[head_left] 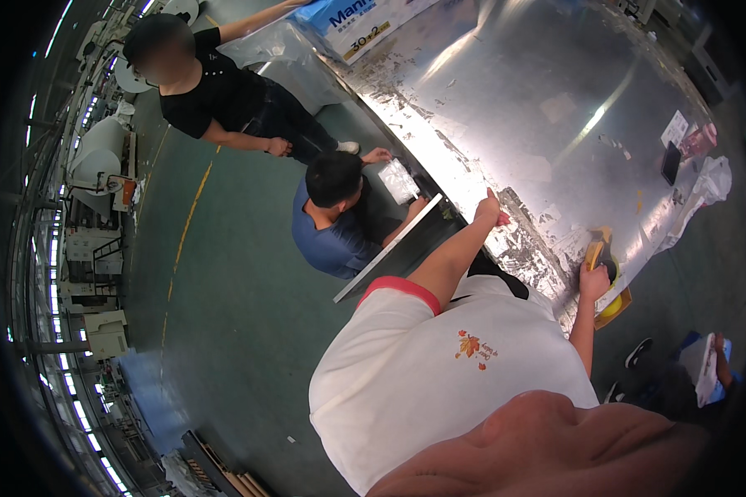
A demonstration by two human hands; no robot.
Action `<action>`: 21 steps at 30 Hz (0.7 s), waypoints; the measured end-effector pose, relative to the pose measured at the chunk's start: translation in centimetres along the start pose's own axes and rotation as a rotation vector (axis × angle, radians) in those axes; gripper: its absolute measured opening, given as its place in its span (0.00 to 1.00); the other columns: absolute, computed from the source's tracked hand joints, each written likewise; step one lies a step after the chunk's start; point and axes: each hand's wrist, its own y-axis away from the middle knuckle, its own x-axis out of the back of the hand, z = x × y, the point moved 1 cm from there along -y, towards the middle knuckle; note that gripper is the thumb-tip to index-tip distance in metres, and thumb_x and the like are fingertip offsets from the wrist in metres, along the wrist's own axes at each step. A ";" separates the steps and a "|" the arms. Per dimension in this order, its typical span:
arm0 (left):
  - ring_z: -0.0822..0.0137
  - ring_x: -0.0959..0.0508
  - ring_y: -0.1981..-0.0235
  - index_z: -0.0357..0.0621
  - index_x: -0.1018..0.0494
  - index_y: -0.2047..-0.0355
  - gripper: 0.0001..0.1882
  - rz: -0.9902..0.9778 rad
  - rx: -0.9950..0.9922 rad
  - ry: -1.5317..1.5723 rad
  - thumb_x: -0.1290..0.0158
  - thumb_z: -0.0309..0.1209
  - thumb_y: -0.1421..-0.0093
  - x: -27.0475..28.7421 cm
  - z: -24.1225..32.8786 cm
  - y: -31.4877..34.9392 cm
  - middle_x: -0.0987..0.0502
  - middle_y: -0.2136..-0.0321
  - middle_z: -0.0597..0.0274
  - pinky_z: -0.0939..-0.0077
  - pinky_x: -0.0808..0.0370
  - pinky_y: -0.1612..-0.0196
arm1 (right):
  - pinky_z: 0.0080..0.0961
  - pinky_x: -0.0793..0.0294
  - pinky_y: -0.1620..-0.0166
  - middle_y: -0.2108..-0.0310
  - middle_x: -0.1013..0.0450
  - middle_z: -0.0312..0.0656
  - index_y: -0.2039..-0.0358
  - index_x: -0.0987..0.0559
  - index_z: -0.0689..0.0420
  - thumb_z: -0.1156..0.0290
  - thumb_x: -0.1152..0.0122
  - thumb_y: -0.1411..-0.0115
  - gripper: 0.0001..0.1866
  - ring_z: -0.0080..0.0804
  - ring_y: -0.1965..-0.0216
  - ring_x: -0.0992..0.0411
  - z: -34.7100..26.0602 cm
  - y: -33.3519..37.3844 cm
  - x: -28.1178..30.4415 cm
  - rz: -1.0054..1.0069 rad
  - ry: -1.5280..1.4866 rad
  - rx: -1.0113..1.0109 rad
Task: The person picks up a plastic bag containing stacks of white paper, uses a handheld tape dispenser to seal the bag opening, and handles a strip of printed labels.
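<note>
My right hand grips a yellow tape dispenser near the table's right front corner. A roll of tape shows on the dispenser's right side. My left hand rests at the near edge of the worn metal table, with one finger stretched out and nothing visible in it. A small red patch shows at its fingers, too small to tell. Beside the dispenser, a cardboard box with a yellow roll in it sits by the table's corner.
A blue-and-white package lies at the table's far left. A dark phone and crumpled clear plastic are at the right. One person crouches left of the table with a white packet; another stands behind.
</note>
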 end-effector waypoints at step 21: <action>0.63 0.26 0.89 0.28 0.29 0.80 0.48 0.026 -0.025 0.026 0.84 0.62 0.42 0.3 0.2 1.1 0.24 0.84 0.50 0.77 0.30 0.88 | 0.40 0.30 0.67 0.73 0.29 0.49 0.79 0.26 0.63 0.54 0.40 0.56 0.21 0.47 0.72 0.29 0.0 -0.1 -0.2 -0.020 -0.002 -0.002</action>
